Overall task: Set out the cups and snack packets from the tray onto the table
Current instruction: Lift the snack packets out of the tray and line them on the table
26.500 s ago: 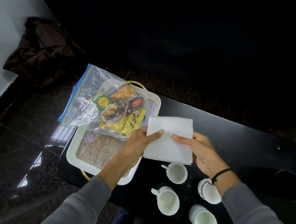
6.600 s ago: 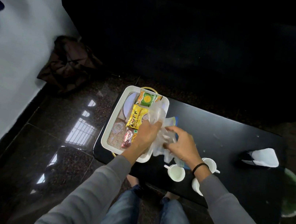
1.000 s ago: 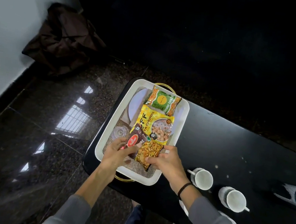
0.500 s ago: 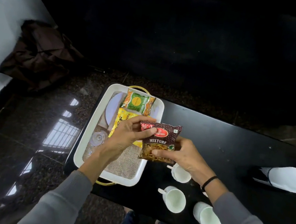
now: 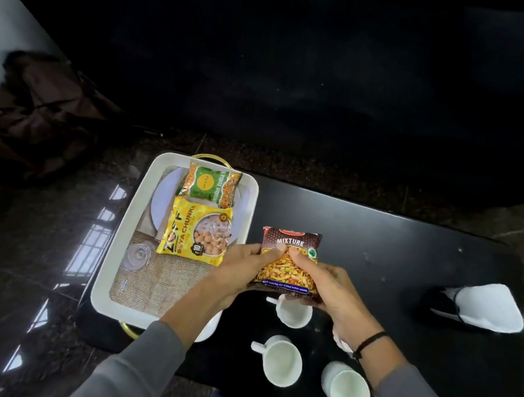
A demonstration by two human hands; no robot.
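Head view: on the desk (image 5: 382, 250), the white tray (image 5: 117, 244) holds a green packet (image 5: 210, 183) and a yellow packet (image 5: 196, 232). Just right, the left hand (image 5: 239, 269) and right hand (image 5: 322, 285) pinch the brown mixture packet (image 5: 290, 247) above empty white cups (image 5: 280, 361).

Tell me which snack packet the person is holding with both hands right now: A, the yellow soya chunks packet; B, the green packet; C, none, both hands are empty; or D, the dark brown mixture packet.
D: the left hand and right hand together pinch the dark brown mixture packet above the table, while the yellow packet and green packet lie in the tray.
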